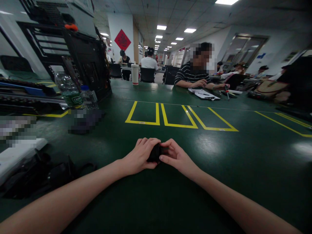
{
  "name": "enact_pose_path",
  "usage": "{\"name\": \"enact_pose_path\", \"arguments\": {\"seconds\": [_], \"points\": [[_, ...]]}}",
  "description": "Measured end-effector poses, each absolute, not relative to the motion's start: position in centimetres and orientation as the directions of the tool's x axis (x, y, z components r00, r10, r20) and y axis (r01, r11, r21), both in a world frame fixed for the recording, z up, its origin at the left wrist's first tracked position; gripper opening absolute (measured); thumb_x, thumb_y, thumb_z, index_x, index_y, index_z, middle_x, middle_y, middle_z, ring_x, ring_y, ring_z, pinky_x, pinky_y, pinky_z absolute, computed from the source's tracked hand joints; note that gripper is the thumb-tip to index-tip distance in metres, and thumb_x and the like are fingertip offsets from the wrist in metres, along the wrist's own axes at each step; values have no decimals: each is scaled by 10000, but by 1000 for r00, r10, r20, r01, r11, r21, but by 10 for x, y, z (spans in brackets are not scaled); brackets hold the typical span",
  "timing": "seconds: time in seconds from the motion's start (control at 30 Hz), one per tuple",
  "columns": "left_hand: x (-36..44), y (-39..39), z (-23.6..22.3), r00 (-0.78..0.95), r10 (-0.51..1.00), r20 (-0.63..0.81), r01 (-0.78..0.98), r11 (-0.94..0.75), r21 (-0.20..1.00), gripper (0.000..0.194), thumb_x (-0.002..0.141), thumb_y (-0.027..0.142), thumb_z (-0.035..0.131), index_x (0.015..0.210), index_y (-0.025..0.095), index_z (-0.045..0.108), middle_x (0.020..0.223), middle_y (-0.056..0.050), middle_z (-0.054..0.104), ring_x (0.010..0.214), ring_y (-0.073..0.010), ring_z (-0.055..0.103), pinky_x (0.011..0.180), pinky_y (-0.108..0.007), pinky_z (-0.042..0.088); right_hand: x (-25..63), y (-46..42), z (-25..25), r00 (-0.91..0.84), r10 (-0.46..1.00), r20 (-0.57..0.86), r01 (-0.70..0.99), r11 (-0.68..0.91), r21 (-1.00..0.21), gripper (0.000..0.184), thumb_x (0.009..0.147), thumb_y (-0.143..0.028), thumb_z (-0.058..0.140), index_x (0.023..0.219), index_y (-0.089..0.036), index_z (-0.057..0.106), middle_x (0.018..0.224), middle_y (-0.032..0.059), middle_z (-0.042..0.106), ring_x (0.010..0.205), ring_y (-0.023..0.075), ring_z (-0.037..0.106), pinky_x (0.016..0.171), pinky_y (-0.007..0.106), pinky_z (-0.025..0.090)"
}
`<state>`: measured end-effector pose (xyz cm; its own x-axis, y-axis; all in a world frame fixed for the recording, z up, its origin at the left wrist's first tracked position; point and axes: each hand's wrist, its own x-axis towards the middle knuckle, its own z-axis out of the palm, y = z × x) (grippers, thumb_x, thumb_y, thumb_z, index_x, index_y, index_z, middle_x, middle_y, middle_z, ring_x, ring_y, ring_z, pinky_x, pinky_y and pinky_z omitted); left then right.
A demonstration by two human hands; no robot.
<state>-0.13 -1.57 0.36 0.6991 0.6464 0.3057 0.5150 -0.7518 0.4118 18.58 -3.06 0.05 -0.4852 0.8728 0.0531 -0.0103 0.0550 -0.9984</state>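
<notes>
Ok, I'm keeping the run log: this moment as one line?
left hand: holding black object | right hand: at its right side | beyond: yellow tape outlines on green table

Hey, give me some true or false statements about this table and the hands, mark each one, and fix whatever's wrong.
1. The left hand is on a black object. True.
2. The black object lies inside a red outline. False: it is on the near side of the yellow tape outlines.
3. The blue-capped bottle stands to the right of the green-labelled bottle in the view. True.
4. A white tumbler stands near the table's far edge. True.
5. The right hand is flat on some papers. False: the right hand is beside the black object, its fingers curved toward it.
</notes>
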Motion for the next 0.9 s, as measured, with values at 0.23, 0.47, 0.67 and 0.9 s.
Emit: {"name": "enact_pose_path", "arguments": {"seconds": [0.23,0.47,0.67,0.9], "points": [[-1,-15,0,689,646,329,518,-756,400,625,700,249,612,1205,224,244,1170,-68,416,960,-223,431,854,-380,318,184,-28,0,-423,906,28,70,63,-996,210,764,-275,546,943,-212,458,964,14,546,927,150,543,817,329,454],[-2,-15,2,692,649,317,518,-752,407,602,701,234,606,1193,218,259,1160,-69,422,948,-220,436,851,-380,319,188,-30,3,-498,867,27,57,64,-996,244,748,-230,568,957,-211,444,996,17,517,939,153,541,829,342,452],[-2,-17,5,705,646,293,520,-751,406,577,727,242,581,1201,213,253,1168,-78,414,959,-221,434,852,-380,318,187,-31,1,-508,858,72,-16,74,-997,250,741,-196,579,936,-217,424,964,0,512,907,133,550,792,301,463],[1,-16,4,701,652,289,530,-747,401,592,720,247,589,1201,207,247,1161,-71,417,960,-216,426,864,-375,311,185,-30,1,-443,896,31,91,79,-993,220,782,-258,523,983,-215,445,980,22,528,951,156,530,831,333,443]]}}
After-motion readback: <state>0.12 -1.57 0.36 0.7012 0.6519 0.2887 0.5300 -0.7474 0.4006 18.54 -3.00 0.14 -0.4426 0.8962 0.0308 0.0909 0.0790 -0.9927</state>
